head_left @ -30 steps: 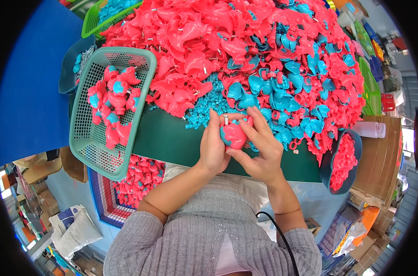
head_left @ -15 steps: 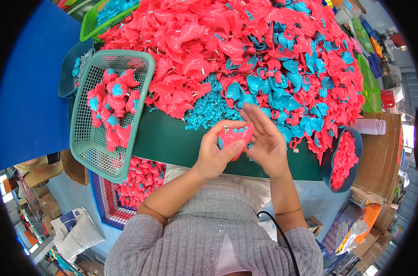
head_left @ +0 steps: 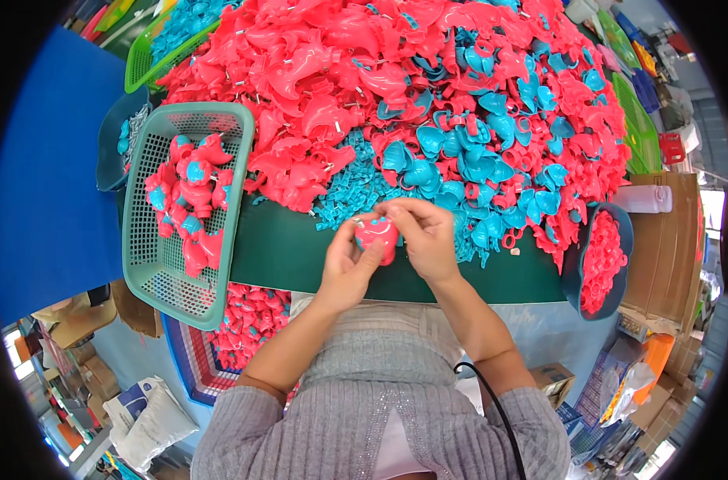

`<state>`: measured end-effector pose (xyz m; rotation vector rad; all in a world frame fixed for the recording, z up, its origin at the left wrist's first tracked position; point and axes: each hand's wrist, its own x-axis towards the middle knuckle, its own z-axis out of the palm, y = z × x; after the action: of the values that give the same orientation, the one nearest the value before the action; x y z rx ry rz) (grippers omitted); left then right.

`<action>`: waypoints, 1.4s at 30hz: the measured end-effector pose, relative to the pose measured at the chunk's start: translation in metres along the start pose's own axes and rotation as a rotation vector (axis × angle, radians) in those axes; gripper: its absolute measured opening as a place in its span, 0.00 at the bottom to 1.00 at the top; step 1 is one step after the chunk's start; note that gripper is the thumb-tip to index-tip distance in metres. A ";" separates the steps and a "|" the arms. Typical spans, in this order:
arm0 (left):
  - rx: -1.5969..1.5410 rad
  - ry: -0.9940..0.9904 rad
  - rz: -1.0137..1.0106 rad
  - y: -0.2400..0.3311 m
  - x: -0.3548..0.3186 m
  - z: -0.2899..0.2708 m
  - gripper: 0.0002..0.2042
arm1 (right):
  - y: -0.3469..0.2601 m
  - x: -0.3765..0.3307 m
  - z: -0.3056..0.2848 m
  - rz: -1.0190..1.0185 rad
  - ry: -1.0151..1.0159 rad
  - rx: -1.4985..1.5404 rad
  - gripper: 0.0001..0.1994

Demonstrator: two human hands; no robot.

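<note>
Over the front edge of the table, my left hand (head_left: 346, 268) grips a shiny pink plastic toy part (head_left: 378, 233) with small blue dots along its upper side. Its thumb presses on the front of the part. My right hand (head_left: 429, 244) is closed at the part's upper right edge, with thumb and fingertips pinched there; whether a small piece sits between them is hidden. Just beyond my hands lie small teal plastic pieces (head_left: 344, 200) and teal cup-shaped shells (head_left: 480, 164).
A great heap of pink plastic shells (head_left: 308, 72) covers the green table (head_left: 288, 256). At left stands a green mesh basket (head_left: 132, 264) with pink-and-blue assembled parts, beside a dark bowl (head_left: 110, 156) of metal bits. A blue bowl (head_left: 572, 276) of pink pieces sits at right. Below is a crate (head_left: 189, 364).
My right hand, which was spread apart beside the part, has closed onto its upper edge. The part has turned in my left hand and shifted slightly left. The whole view has tilted a little.
</note>
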<state>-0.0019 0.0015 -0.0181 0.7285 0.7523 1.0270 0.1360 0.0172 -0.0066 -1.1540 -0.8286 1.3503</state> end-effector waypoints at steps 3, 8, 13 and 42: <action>-0.052 0.048 0.009 0.008 0.005 -0.008 0.18 | 0.005 0.016 -0.006 -0.119 -0.076 -0.378 0.08; -0.281 0.188 -0.011 0.019 0.021 -0.016 0.19 | -0.025 0.088 -0.035 -0.820 0.233 -1.453 0.05; -0.455 0.204 -0.046 0.030 0.038 -0.008 0.16 | -0.018 0.112 -0.042 -0.827 0.071 -1.654 0.06; -0.332 0.185 0.174 0.031 0.019 0.031 0.20 | -0.010 -0.021 0.000 -0.618 -0.026 -0.440 0.17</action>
<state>0.0155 0.0240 0.0201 0.4203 0.6622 1.3531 0.1369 -0.0016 0.0068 -1.0762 -1.4106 0.6875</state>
